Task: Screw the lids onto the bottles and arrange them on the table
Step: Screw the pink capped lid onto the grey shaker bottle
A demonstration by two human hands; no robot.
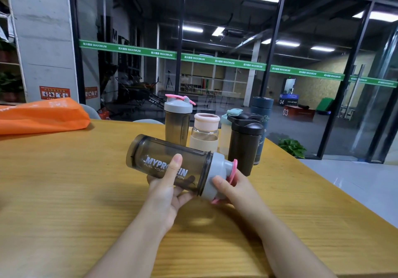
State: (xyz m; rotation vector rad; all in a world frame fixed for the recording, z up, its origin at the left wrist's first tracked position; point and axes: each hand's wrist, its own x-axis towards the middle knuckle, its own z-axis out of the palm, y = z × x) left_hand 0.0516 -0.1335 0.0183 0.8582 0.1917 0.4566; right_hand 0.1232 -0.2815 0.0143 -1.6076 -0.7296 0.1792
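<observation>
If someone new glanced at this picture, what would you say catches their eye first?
First, the smoky shaker held sideways above the table in the middle of the view: the left hand grips its body and the right hand grips its grey lid. Next, the cluster of upright bottles standing just behind it. Then the orange bag lying at the table's far left edge.

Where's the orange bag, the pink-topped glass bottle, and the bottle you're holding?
orange bag (pixel 43 116), head view, middle of its side.
pink-topped glass bottle (pixel 204 135), head view, clear glass body.
held shaker bottle (pixel 155 154), head view, smoky body.
</observation>
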